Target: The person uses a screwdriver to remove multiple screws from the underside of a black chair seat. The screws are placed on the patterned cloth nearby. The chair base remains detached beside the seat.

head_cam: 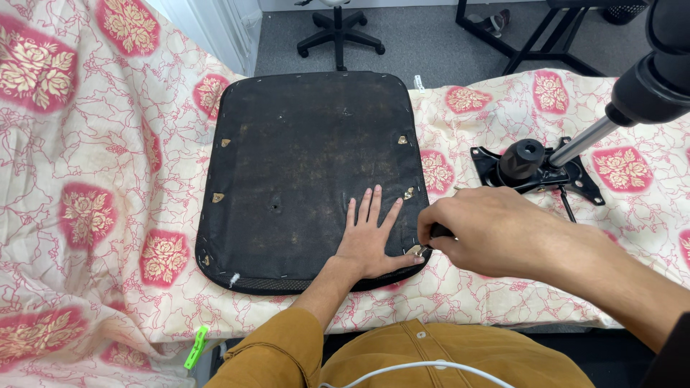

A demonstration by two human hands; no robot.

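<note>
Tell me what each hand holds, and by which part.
Right hand grips a dark-handled tool by its handle. Left hand holds nothing, lying flat on the black seat base.

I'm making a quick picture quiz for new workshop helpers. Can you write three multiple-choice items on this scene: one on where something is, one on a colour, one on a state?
1. Where does the black metal bracket lie?
A. On top of the seat pad
B. On the cloth, to the right of the seat pad
C. On the floor by the office chair

2. What colour are the flower patches on the cloth?
A. Blue
B. Green
C. Red-pink

3. How is the left hand placed?
A. Flat, fingers spread, on the seat pad
C. Closed round a tool
B. Raised off the table

Answers:
1 B: the bracket rests on the cloth beside the pad's right edge.
2 C: the flower patches are red-pink on a cream ground.
3 A: the palm lies flat on the black pad, while the right hand grips a small tool at the pad's corner.
</note>
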